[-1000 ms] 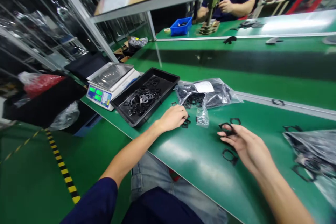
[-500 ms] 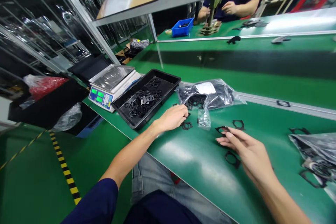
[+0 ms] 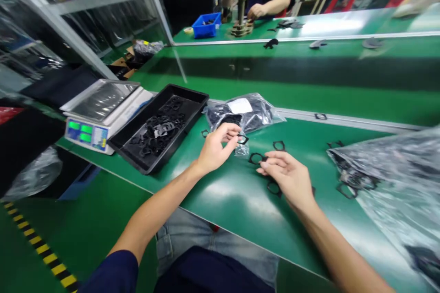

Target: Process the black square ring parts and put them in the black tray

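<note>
Here's the left hand (image 3: 217, 147), thumb and fingers pinched on a thin black ring (image 3: 246, 139) — round opening, small angular corner poking out — in front of the trailing end of a clear plastic bag (image 3: 261, 116) on the green counter (image 3: 213, 197). Over to the right hand (image 3: 288, 176): grip clamped on one end of a flat black frame (image 3: 252, 160), dark and slim-rimmed, green showing through its big round hole. Whether it touches the counter, I can't tell. Two lookalikes lie close by — a far frame (image 3: 282, 146) just beyond the fingers, a near frame (image 3: 269, 187) partly hidden by the hand. Off left, a black tray (image 3: 168, 143) carries heaped dark parts, a few greyer pieces among them.
</note>
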`<state>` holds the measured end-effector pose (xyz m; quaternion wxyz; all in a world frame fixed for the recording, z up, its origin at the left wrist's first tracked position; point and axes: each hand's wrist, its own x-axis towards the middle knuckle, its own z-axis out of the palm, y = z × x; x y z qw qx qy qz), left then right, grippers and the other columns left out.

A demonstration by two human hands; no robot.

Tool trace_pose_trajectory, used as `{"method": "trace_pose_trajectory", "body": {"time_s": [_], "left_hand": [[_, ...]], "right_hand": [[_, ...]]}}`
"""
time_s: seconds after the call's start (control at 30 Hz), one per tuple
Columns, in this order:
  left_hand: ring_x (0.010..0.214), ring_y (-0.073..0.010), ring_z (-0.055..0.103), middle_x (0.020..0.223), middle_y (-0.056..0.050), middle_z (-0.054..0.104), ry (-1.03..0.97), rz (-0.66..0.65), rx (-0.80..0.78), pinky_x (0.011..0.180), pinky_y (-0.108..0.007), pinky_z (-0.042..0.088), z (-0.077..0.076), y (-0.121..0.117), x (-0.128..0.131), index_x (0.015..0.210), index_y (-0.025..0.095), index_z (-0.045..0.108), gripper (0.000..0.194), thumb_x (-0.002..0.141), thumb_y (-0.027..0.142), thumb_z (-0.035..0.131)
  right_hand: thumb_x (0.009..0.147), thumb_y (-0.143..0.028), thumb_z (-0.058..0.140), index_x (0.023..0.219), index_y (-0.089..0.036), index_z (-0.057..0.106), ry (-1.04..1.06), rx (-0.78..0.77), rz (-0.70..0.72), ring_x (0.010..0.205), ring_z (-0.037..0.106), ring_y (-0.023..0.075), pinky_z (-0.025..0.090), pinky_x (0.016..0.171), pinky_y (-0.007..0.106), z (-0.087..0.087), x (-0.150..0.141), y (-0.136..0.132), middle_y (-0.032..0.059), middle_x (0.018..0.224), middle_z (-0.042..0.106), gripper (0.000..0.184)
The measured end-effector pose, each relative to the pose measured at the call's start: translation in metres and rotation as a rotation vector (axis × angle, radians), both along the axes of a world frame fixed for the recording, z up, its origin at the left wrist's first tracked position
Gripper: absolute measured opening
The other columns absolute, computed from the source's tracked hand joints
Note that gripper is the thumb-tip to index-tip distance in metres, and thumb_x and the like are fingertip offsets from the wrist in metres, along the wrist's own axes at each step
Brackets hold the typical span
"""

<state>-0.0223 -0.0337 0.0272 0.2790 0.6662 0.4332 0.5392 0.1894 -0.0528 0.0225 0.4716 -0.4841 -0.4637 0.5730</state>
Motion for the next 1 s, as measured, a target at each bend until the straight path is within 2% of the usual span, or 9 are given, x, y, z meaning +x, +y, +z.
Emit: {"method": "trace_pose_trajectory", "body": {"time_s": [0.07, 0.23, 0.37, 0.5, 0.7, 0.8, 1.0], "left_hand": [[0.084, -0.0125, 0.071, 0.094, -0.004, 0.072, -0.037, -0.032, 0.005, 0.078, -0.024, 0.058, -0.004, -0.002, 0.009, 0.109, 0.018, 0.064, 0.017, 0.094, 0.025, 0.061], [0.083, -0.0139, 0.07, 0.089, -0.005, 0.073, 0.017, -0.029, 0.123, 0.079, -0.027, 0.057, -0.02, -0.017, 0.021, 0.092, 0.017, 0.072, 0.009, 0.092, 0.023, 0.066], [0.082, -0.0146, 0.068, 0.085, -0.005, 0.074, 0.023, -0.059, 0.165, 0.077, -0.028, 0.056, -0.024, -0.029, 0.024, 0.091, 0.018, 0.075, 0.008, 0.091, 0.023, 0.069], [0.077, -0.0133, 0.067, 0.083, -0.004, 0.074, -0.019, -0.07, 0.086, 0.073, -0.026, 0.056, -0.022, -0.032, 0.027, 0.092, 0.018, 0.075, 0.008, 0.09, 0.024, 0.071], [0.072, -0.0109, 0.064, 0.084, -0.003, 0.071, -0.078, -0.026, -0.082, 0.066, -0.022, 0.054, -0.027, -0.027, 0.026, 0.089, 0.018, 0.075, 0.008, 0.089, 0.024, 0.07], [0.072, -0.0107, 0.065, 0.082, -0.002, 0.071, -0.114, -0.01, -0.148, 0.066, -0.022, 0.055, -0.03, -0.026, 0.025, 0.089, 0.018, 0.075, 0.008, 0.088, 0.025, 0.07], [0.069, -0.0107, 0.067, 0.08, -0.002, 0.073, -0.184, -0.04, -0.204, 0.064, -0.021, 0.055, -0.03, -0.027, 0.025, 0.087, 0.017, 0.074, 0.013, 0.087, 0.03, 0.072]], "right_hand": [[0.057, -0.051, 0.094, 0.083, -0.017, 0.069, -0.003, -0.004, -0.024, 0.062, 0.075, 0.0203, 0.062, 0.063, 0.029, -0.003, 0.0, -0.001, 0.0023, 0.066, 0.071, 0.05], [0.065, -0.055, 0.089, 0.084, -0.018, 0.071, -0.045, 0.001, -0.034, 0.069, 0.078, 0.0238, 0.064, 0.07, 0.034, -0.009, 0.001, -0.005, 0.005, 0.07, 0.074, 0.046], [0.068, -0.05, 0.088, 0.085, -0.018, 0.073, -0.107, 0.034, -0.025, 0.071, 0.077, 0.0219, 0.065, 0.075, 0.034, -0.008, 0.001, -0.009, 0.0046, 0.073, 0.075, 0.039], [0.07, -0.045, 0.089, 0.085, -0.02, 0.072, -0.104, 0.023, -0.027, 0.071, 0.076, 0.0196, 0.065, 0.074, 0.031, -0.006, -0.001, -0.009, 0.0033, 0.073, 0.074, 0.034], [0.071, -0.043, 0.089, 0.099, -0.021, 0.072, -0.041, -0.03, 0.051, 0.074, 0.076, 0.017, 0.064, 0.079, 0.03, -0.006, -0.004, -0.012, 0.001, 0.082, 0.071, 0.04], [0.072, -0.044, 0.088, 0.099, -0.021, 0.073, -0.027, -0.04, 0.08, 0.072, 0.075, 0.0157, 0.064, 0.081, 0.03, -0.006, -0.004, -0.014, 0.0, 0.082, 0.069, 0.038], [0.074, -0.043, 0.086, 0.096, -0.022, 0.073, -0.065, -0.021, 0.046, 0.074, 0.075, 0.017, 0.064, 0.087, 0.034, -0.006, -0.004, -0.013, 0.0002, 0.08, 0.069, 0.033]]}}
